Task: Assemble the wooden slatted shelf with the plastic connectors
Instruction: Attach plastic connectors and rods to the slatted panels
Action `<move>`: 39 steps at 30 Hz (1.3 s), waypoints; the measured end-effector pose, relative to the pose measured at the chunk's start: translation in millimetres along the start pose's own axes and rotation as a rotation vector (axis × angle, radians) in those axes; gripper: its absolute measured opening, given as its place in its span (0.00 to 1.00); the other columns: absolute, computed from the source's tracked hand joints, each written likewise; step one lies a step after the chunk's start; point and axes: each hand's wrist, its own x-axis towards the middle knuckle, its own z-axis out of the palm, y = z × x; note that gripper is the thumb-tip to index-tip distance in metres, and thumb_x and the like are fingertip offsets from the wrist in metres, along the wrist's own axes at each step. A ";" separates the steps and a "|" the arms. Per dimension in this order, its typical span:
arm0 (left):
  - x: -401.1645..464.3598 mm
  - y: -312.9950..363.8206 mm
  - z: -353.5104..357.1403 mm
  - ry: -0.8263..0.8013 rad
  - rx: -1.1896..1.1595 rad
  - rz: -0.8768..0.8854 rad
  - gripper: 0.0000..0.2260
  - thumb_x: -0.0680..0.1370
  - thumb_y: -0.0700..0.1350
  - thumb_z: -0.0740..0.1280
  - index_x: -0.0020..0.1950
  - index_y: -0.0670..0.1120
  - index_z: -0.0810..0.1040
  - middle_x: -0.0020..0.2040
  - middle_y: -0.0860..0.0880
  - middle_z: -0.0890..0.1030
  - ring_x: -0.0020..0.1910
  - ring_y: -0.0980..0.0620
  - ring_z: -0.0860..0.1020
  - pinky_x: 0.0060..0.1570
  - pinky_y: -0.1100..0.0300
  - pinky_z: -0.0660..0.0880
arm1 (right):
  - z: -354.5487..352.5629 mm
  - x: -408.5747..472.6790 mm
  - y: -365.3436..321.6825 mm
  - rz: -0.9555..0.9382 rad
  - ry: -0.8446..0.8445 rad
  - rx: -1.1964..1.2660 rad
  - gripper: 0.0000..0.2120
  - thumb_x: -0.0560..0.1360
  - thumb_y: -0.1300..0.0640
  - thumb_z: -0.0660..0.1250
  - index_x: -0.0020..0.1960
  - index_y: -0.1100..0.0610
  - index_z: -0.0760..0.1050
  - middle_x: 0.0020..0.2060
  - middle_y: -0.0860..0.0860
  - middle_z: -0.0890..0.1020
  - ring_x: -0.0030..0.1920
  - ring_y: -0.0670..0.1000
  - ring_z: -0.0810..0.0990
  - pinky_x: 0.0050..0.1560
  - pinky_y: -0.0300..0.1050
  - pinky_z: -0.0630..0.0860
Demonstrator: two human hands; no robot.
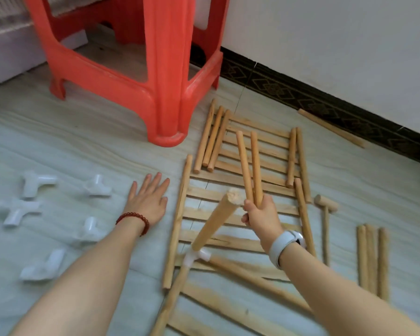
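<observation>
Early frame-building: my right hand [261, 215] grips two dowels [250, 166]; left hand [149, 198] flat, heading for connectors [97, 186] at 9 o'clock.

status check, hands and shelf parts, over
Left hand flat on floor, empty. Right hand grips two dowels. One connector fitted, five loose connectors left. Nothing blocking.

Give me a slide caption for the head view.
Right hand grips two dowels; left hand rests flat on floor.
</observation>
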 end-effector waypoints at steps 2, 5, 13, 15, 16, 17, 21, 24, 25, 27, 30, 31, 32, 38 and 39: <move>-23.5 3.8 -2.7 -0.006 -0.202 -0.033 0.22 0.82 0.46 0.52 0.77 0.48 0.54 0.78 0.50 0.46 0.77 0.52 0.44 0.72 0.55 0.41 | -11.2 -32.2 25.0 0.006 0.022 0.014 0.08 0.80 0.60 0.57 0.58 0.61 0.66 0.40 0.54 0.74 0.32 0.50 0.74 0.37 0.46 0.73; -68.9 9.4 -0.2 0.129 -0.516 -0.107 0.17 0.81 0.40 0.56 0.69 0.41 0.69 0.74 0.43 0.63 0.73 0.47 0.61 0.69 0.59 0.55 | -18.7 -83.6 57.7 0.056 0.039 0.062 0.06 0.80 0.61 0.57 0.56 0.60 0.65 0.39 0.55 0.73 0.31 0.50 0.73 0.33 0.42 0.72; -203.2 51.2 -11.7 0.157 -0.755 -0.110 0.10 0.79 0.38 0.58 0.54 0.43 0.78 0.52 0.44 0.79 0.50 0.47 0.78 0.51 0.58 0.72 | -6.6 -203.3 99.2 0.117 -0.107 0.040 0.07 0.81 0.61 0.55 0.57 0.62 0.65 0.40 0.55 0.74 0.30 0.50 0.73 0.30 0.41 0.72; -230.6 68.6 -16.2 -0.116 -1.050 -0.255 0.08 0.81 0.42 0.58 0.55 0.43 0.74 0.46 0.46 0.79 0.42 0.49 0.78 0.42 0.57 0.74 | -1.3 -230.9 99.2 0.127 -0.162 0.062 0.06 0.81 0.61 0.54 0.56 0.61 0.64 0.41 0.54 0.73 0.29 0.49 0.72 0.27 0.37 0.71; -243.0 76.1 -18.6 -0.267 -1.172 -0.340 0.08 0.82 0.45 0.58 0.56 0.43 0.72 0.47 0.46 0.77 0.44 0.48 0.78 0.42 0.58 0.74 | 1.2 -244.6 98.7 0.117 -0.196 0.050 0.05 0.81 0.60 0.54 0.55 0.61 0.64 0.40 0.54 0.73 0.29 0.49 0.72 0.28 0.37 0.70; -257.2 80.5 -19.2 -0.375 -1.234 -0.378 0.09 0.82 0.47 0.58 0.57 0.44 0.70 0.49 0.45 0.76 0.47 0.46 0.78 0.44 0.56 0.75 | 2.8 -261.5 99.3 0.088 -0.235 0.026 0.05 0.81 0.60 0.54 0.55 0.60 0.64 0.39 0.53 0.74 0.29 0.48 0.73 0.28 0.37 0.70; -301.5 75.7 -20.5 -0.354 -1.498 -0.429 0.07 0.82 0.41 0.58 0.52 0.38 0.73 0.42 0.43 0.78 0.38 0.49 0.80 0.38 0.59 0.79 | 3.1 -313.0 102.6 -0.073 -0.424 -0.113 0.09 0.80 0.59 0.54 0.60 0.57 0.64 0.41 0.51 0.75 0.30 0.48 0.75 0.31 0.40 0.74; -327.8 61.3 -18.4 -0.285 -1.625 -0.427 0.06 0.81 0.37 0.57 0.48 0.39 0.72 0.41 0.43 0.76 0.40 0.47 0.77 0.46 0.54 0.76 | -1.6 -332.0 106.1 -0.165 -0.461 -0.249 0.12 0.79 0.59 0.56 0.62 0.56 0.66 0.46 0.53 0.77 0.42 0.53 0.78 0.43 0.49 0.78; -337.9 57.0 -17.5 -0.277 -1.596 -0.381 0.06 0.81 0.36 0.57 0.48 0.39 0.72 0.42 0.42 0.76 0.42 0.47 0.77 0.49 0.52 0.76 | -2.4 -337.4 107.7 -0.176 -0.459 -0.253 0.12 0.78 0.61 0.57 0.61 0.56 0.67 0.45 0.53 0.77 0.43 0.53 0.77 0.42 0.46 0.77; -353.8 52.6 -16.9 -0.267 -1.466 -0.270 0.05 0.81 0.36 0.57 0.51 0.39 0.73 0.45 0.42 0.78 0.46 0.47 0.79 0.49 0.53 0.76 | -2.6 -342.9 108.6 -0.125 -0.444 -0.168 0.12 0.76 0.64 0.57 0.57 0.54 0.68 0.44 0.51 0.76 0.43 0.50 0.76 0.38 0.38 0.75; -376.3 48.1 -21.0 -0.195 -1.349 -0.134 0.05 0.80 0.35 0.60 0.52 0.42 0.75 0.47 0.45 0.79 0.46 0.49 0.80 0.48 0.56 0.78 | 3.7 -349.7 110.3 -0.049 -0.389 -0.038 0.09 0.75 0.67 0.58 0.52 0.56 0.69 0.43 0.53 0.74 0.41 0.51 0.74 0.42 0.43 0.75; -381.6 45.6 -22.9 -0.137 -1.346 -0.117 0.05 0.79 0.35 0.62 0.50 0.43 0.75 0.46 0.45 0.79 0.45 0.50 0.80 0.49 0.56 0.79 | 5.6 -352.2 111.0 -0.067 -0.345 -0.042 0.08 0.75 0.66 0.58 0.50 0.56 0.68 0.41 0.52 0.73 0.40 0.52 0.73 0.43 0.47 0.75; -386.0 41.2 -24.6 -0.057 -1.327 -0.101 0.05 0.79 0.36 0.63 0.49 0.45 0.75 0.45 0.46 0.79 0.45 0.50 0.80 0.51 0.55 0.78 | 6.6 -354.6 110.6 -0.103 -0.286 -0.056 0.07 0.75 0.66 0.58 0.49 0.55 0.68 0.39 0.52 0.72 0.39 0.52 0.73 0.43 0.50 0.75; -417.1 12.4 -25.8 0.121 -0.923 0.075 0.06 0.80 0.43 0.62 0.45 0.53 0.69 0.49 0.48 0.80 0.52 0.51 0.79 0.54 0.53 0.75 | 0.1 -369.9 92.0 -0.309 -0.086 0.080 0.08 0.76 0.56 0.64 0.42 0.51 0.66 0.35 0.52 0.69 0.34 0.53 0.68 0.38 0.52 0.74; -422.3 10.8 -24.5 0.091 -0.903 0.080 0.06 0.80 0.43 0.62 0.45 0.53 0.69 0.50 0.48 0.80 0.52 0.52 0.79 0.54 0.52 0.75 | -0.4 -370.0 88.9 -0.298 -0.075 0.111 0.07 0.75 0.56 0.65 0.43 0.50 0.66 0.36 0.52 0.70 0.35 0.53 0.69 0.39 0.52 0.74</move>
